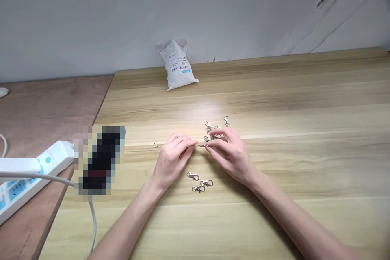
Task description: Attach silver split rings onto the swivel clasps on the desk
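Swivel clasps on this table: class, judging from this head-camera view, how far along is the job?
Seemingly done: three swivel clasps lie apart, nearest the person. In hand: the left hand and right hand pinch a small metal piece between them. Left: a loose cluster of clasps beyond the hands, and a single metal ring off to the left.

On my feed, a pixelated patch [100, 160] masks an object; the tiny metal piece [201, 145] between left hand [172, 158] and right hand [230, 154] is too small to identify.
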Available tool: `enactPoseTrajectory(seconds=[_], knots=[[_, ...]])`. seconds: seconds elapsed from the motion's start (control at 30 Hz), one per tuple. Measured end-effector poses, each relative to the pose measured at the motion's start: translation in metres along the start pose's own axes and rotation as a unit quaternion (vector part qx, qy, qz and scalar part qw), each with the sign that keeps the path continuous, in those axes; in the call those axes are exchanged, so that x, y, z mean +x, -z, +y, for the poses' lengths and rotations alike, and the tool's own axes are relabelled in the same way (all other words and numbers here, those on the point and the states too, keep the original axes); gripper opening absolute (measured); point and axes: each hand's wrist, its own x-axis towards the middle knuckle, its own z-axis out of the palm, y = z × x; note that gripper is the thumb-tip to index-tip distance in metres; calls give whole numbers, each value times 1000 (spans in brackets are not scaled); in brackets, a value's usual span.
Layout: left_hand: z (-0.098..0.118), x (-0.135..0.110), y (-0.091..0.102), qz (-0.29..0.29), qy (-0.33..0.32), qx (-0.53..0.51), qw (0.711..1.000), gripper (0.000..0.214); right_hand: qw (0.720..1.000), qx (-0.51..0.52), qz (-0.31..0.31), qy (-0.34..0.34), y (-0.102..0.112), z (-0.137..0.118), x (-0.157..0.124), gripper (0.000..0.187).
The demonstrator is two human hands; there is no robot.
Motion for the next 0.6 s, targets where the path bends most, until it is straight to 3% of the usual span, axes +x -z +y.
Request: enactPoseTrajectory(seconds=[0.3,0.6], knots=[[-1,0,-4,-8,-26,22,999,14,1000,-17,-12,-9,-4,-2,-1,11],[-2,-2,-5,-3,-25,48,999,13,997,-59,-29,35,-2,-3,-2,12]])
